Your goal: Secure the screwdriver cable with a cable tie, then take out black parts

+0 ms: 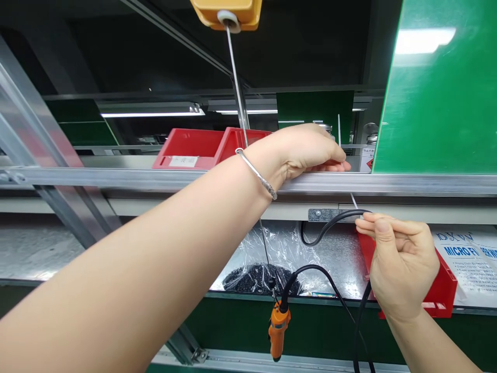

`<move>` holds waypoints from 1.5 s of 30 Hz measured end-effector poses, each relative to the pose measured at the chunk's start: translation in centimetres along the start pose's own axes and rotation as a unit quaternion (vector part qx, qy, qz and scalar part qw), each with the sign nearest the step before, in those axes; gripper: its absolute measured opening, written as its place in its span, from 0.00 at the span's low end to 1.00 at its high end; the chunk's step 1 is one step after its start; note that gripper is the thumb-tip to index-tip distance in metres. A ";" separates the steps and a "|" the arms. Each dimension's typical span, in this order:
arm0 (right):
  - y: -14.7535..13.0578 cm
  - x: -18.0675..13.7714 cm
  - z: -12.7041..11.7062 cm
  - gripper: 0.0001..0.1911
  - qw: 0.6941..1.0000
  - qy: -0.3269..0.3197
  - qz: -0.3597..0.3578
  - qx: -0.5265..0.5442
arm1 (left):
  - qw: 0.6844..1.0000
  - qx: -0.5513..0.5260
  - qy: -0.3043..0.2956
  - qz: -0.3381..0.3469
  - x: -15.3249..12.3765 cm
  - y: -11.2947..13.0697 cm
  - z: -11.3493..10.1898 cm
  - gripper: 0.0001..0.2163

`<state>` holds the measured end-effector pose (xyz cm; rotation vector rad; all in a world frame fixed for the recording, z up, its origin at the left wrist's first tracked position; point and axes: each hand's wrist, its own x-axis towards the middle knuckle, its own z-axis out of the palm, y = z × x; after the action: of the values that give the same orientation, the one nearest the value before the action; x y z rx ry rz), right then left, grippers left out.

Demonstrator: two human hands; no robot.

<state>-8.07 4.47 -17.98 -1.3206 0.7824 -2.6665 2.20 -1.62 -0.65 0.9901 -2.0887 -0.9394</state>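
My left hand (314, 150) reaches over the aluminium rail (194, 177), a silver bangle on its wrist. Its fingers are closed at a thin white cable tie (339, 129) that stands up behind them; the rail partly hides the fingertips. A lower stretch of the white strip shows under the rail. There my right hand (399, 254) pinches the black cable (330, 223) between thumb and fingers, right at the strip's lower end. An orange electric screwdriver (278, 331) hangs below from a thin line, with a black cord at its top.
A yellow balancer (229, 13) hangs overhead. Red bins (190, 147) stand behind the rail, and another red bin (440, 290) sits behind my right hand. On the metal shelf (334, 259) lies a clear bag of small black parts (256, 277). A green panel (442, 93) stands at right.
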 end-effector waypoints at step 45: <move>-3.5 7.4 -0.2 0.05 0.974 -0.219 0.041 0.030 | 0.961 0.060 -0.131 0.238 -2.0 0.2 -0.8 0.23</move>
<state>-12.29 5.55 -11.06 -1.7259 0.6715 -2.1913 3.81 -0.12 -0.53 0.3931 -2.4736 -0.7267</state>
